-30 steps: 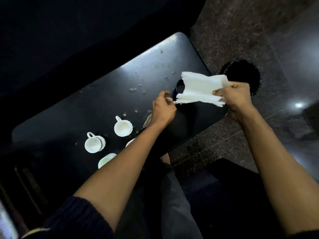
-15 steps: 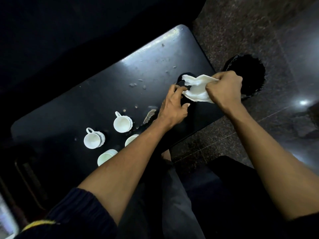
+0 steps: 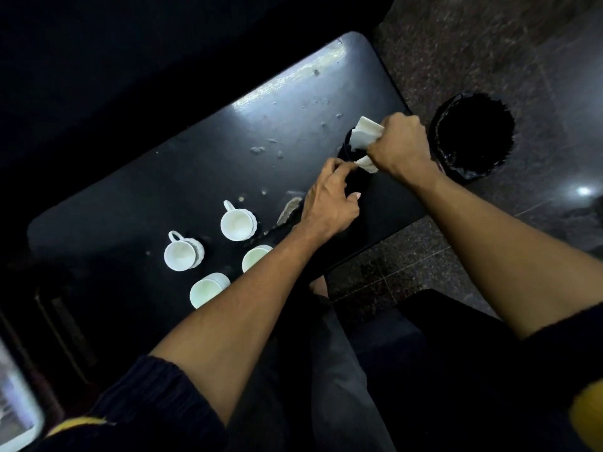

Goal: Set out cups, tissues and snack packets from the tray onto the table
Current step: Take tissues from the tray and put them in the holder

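white tissues (image 3: 367,135) are bunched up in the right hand (image 3: 399,146), near the right end of the black table (image 3: 195,164). the right hand's fingers are curled tight around them, and a bit of tissue sticks out above the fist and below it. the tissues sit over a dark round holder (image 3: 350,151) on the table. the left hand (image 3: 329,200) is just beside the holder, with its fingers bent around the holder's near side; i cannot tell how firmly it holds. four white cups (image 3: 236,223) stand upright on the table toward its near edge, closer to the left end. two of them show their handles, and the left arm covers part of the other two. pale crumbs and marks dot the table top. a black bin (image 3: 473,132) stands on the floor just past the right end of the table.
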Motion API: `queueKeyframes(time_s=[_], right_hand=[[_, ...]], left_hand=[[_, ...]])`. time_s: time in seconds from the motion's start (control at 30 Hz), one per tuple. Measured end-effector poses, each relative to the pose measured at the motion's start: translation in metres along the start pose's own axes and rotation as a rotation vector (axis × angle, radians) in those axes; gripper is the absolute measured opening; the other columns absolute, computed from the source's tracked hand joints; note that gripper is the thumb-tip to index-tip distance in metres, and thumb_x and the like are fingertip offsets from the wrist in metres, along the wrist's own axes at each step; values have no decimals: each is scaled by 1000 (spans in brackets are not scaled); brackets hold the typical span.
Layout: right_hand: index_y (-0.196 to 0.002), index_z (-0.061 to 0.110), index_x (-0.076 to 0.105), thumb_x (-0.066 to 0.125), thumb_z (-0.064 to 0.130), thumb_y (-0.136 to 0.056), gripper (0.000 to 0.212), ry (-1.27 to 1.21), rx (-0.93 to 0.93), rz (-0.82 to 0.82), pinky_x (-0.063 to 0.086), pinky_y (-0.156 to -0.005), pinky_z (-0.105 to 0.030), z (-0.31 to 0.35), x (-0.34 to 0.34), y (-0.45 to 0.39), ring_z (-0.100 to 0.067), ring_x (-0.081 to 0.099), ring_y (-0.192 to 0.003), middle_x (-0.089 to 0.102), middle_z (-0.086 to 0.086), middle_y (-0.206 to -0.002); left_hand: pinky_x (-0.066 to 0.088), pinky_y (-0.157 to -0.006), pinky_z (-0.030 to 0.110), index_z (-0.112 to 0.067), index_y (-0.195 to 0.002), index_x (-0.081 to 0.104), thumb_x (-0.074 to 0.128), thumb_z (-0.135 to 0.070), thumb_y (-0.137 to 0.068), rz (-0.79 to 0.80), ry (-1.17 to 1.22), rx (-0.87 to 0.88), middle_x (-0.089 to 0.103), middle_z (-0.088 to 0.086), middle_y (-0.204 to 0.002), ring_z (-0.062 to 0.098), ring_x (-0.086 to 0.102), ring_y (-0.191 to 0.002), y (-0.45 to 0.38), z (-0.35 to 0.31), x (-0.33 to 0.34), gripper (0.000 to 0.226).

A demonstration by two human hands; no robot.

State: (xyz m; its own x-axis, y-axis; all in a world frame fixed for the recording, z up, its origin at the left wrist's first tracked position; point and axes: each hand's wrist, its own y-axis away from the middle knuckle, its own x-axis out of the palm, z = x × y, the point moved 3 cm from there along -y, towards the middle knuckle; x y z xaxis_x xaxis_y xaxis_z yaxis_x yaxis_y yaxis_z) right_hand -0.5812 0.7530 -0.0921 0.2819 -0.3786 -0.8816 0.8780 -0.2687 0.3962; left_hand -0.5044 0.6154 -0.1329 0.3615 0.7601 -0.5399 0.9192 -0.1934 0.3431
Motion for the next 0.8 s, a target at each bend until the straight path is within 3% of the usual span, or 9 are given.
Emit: queueKeyframes(time_s=[0.07, 0.17, 0.3, 0.37, 0.43, 0.5, 0.57, 0.67, 0.8], right_hand=[[-106, -3, 64, 63, 21, -77, 38, -19, 14, 47, 51, -85, -42, -2, 6, -1, -47, 61, -103, 64, -29, -112], [-122, 1, 49, 62, 24, -72, 56, -74, 54, 40, 47, -93, -46, -2, 8, 4, -46, 56, -112, 54, -25, -125], [-123, 8, 48, 54, 40, -60, 71, -177, 154, 3, 48, -91, -43, -6, 6, 8, -41, 58, -113, 59, -18, -124], [-120, 9, 55, 56, 35, -64, 62, -228, 175, 69, 51, -89, -40, -9, 8, 6, -41, 60, -110, 63, -20, -121], [-111, 9, 64, 58, 25, -70, 44, -248, 152, 124, 57, -86, -46, -10, 9, 3, -42, 63, -103, 66, -22, -113], [-106, 9, 68, 57, 17, -72, 37, -259, 123, 133, 59, -80, -51, -10, 11, 2, -41, 65, -97, 68, -22, -105], [-103, 11, 71, 58, 12, -72, 34, -258, 94, 133, 60, -77, -45, -9, 14, 4, -38, 67, -93, 70, -20, -99], [-102, 14, 72, 60, 10, -72, 32, -231, 53, 156, 54, -72, -30, -4, 22, 12, -34, 68, -92, 71, -18, -96], [-108, 15, 73, 59, 8, -73, 38, -196, -26, 216, 56, -88, -39, 7, 38, 36, -37, 67, -101, 73, -21, -101]], left_hand=[[57, -87, 44, -19, -129, 59, 70, -13, -78, -2, 18, 0, 51, -4, -126, 23, 65, -95, 1, 3, -1, 52], [56, -94, 36, -19, -140, 53, 71, -12, -79, 35, 58, -29, 46, -4, -148, 19, 67, -99, 0, 8, -3, 64], [53, -99, 30, -24, -153, 39, 69, -8, -83, 127, 138, -83, 30, -4, -164, 16, 66, -108, 0, 10, -8, 78], [54, -100, 33, -23, -157, 32, 67, -4, -84, 170, 193, -101, 28, -3, -166, 17, 65, -113, -1, 8, -9, 83], [53, -100, 28, -21, -158, 28, 67, -1, -86, 187, 256, -127, 26, -2, -166, 18, 63, -117, -1, 7, -8, 85], [48, -87, 7, -20, -159, 26, 67, -1, -87, 167, 317, -172, 28, -1, -166, 13, 62, -114, 0, 9, -7, 85], [39, -73, -6, -21, -158, 28, 68, -3, -87, 109, 346, -216, 40, 2, -160, 4, 61, -102, 3, 12, -7, 83], [48, -87, 10, -22, -157, 30, 68, -1, -87, 33, 453, -295, 53, 9, -149, 10, 63, -108, 18, 17, -4, 82], [55, -96, 33, -27, -156, 32, 71, -2, -85, -57, 550, -432, 70, 8, -124, 14, 67, -109, 54, 30, 1, 85]])
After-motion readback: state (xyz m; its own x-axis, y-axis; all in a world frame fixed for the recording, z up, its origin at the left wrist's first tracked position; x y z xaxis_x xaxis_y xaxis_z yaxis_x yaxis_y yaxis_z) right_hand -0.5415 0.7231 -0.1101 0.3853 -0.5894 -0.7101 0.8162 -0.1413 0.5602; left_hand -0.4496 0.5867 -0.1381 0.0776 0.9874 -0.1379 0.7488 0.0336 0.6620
